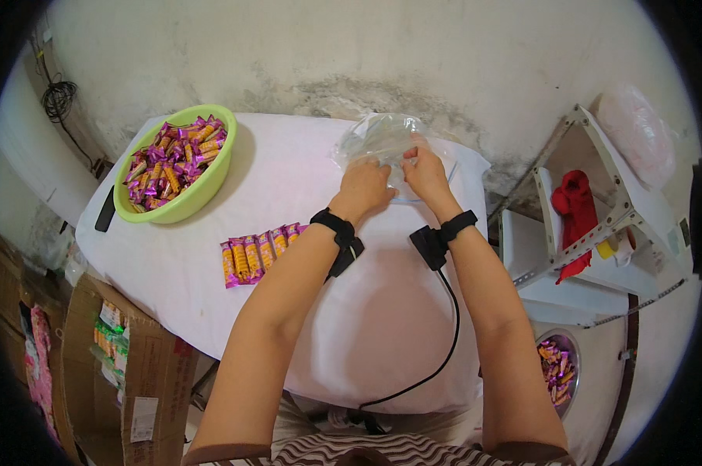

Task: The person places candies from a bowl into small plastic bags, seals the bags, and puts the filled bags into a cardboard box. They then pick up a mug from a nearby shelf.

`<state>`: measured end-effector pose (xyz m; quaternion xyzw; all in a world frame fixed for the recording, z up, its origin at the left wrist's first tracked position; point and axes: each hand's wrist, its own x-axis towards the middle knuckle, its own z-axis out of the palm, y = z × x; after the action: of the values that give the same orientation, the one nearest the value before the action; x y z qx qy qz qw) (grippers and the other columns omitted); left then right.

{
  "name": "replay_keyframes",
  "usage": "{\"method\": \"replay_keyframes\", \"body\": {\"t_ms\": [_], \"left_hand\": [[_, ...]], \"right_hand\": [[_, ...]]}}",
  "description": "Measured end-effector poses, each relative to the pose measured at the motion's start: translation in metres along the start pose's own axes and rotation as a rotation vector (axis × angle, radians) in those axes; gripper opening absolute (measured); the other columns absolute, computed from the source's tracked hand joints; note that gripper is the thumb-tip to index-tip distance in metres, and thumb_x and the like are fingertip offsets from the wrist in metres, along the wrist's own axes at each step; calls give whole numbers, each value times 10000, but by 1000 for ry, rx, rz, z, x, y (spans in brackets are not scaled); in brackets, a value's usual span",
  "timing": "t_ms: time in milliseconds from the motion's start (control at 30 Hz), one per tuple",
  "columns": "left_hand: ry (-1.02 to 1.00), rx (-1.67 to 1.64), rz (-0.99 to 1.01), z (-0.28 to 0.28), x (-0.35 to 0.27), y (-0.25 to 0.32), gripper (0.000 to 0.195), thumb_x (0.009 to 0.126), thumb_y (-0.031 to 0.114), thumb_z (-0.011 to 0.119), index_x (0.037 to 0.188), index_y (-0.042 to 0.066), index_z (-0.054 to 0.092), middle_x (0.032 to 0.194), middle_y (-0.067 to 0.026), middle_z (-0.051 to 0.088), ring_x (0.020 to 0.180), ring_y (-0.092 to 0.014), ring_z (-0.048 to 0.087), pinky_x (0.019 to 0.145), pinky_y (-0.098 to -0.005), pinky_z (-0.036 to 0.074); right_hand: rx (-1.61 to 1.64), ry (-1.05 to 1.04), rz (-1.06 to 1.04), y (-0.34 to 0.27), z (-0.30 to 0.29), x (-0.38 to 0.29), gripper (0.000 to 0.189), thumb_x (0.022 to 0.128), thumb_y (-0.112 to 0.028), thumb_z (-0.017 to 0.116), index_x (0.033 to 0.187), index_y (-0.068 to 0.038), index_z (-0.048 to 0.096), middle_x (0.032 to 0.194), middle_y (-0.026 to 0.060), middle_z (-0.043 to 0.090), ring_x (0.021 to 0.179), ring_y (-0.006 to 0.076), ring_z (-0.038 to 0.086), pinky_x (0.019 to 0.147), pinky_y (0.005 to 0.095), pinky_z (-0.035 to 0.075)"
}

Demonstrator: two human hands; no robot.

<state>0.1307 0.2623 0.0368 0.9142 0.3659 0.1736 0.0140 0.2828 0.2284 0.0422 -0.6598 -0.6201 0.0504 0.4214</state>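
Observation:
A stack of clear plastic bags (371, 140) lies at the far side of a table covered with white cloth (281, 151). My left hand (367, 185) rests on the near left part of the plastic, fingers curled; whether they grip it is not clear. Thumb and forefinger of my right hand (425, 173) pinch the plastic at its right side. Partly behind my left forearm, a row of several wrapped snack sticks (252, 256) in purple and yellow wrappers lies side by side.
A green plastic basin (211, 195) heaped with wrapped snacks (173, 160) stands at the left, beside a dark flat object (105, 211). An open cardboard box (152, 373) sits lower left. Right are a metal shelf (584, 265) with red cloth (577, 227) and a metal bowl (572, 378) of snacks.

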Motion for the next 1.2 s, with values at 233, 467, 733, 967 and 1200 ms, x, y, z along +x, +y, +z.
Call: {"method": "replay_keyframes", "body": {"t_ms": [233, 467, 733, 967, 1200], "left_hand": [[141, -34, -88, 6, 8, -10, 224, 770, 262, 661, 862, 58, 678, 845, -132, 663, 910, -311, 604, 874, -402, 449], [276, 65, -46, 18, 9, -13, 141, 780, 193, 622, 829, 77, 685, 809, -129, 657, 848, -310, 614, 804, -409, 478], [330, -508, -391, 14, 18, -19, 260, 828, 230, 534, 960, 62, 681, 871, -208, 659, 823, -394, 624, 738, -473, 481], [222, -673, -410, 15, 25, -41, 247, 871, 238, 513, 929, 58, 672, 832, -150, 673, 788, -291, 645, 714, -381, 485], [205, -589, -306, 12, 18, -26, 255, 852, 254, 507, 929, 83, 680, 893, -190, 650, 866, -372, 612, 769, -452, 477]], "right_hand": [[-90, -36, -96, 7, 7, 8, 286, 764, -30, 555, 1045, -51, 603, 979, 206, 636, 938, 389, 599, 808, 442, 473], [-174, -149, -96, 4, 11, 3, 327, 752, -23, 552, 1073, -61, 606, 1068, 201, 619, 973, 382, 593, 828, 442, 474], [-248, -275, -77, 6, 4, -2, 553, 725, -97, 663, 1255, -57, 514, 1305, 199, 494, 1201, 347, 477, 988, 391, 414], [-227, -241, -105, -13, 4, -3, 515, 762, -195, 679, 1239, -77, 526, 1283, 180, 511, 1176, 347, 493, 963, 398, 427], [-211, -131, -68, 3, 9, -1, 191, 807, -148, 616, 970, -54, 648, 1076, 195, 588, 954, 376, 589, 817, 438, 474]]}}
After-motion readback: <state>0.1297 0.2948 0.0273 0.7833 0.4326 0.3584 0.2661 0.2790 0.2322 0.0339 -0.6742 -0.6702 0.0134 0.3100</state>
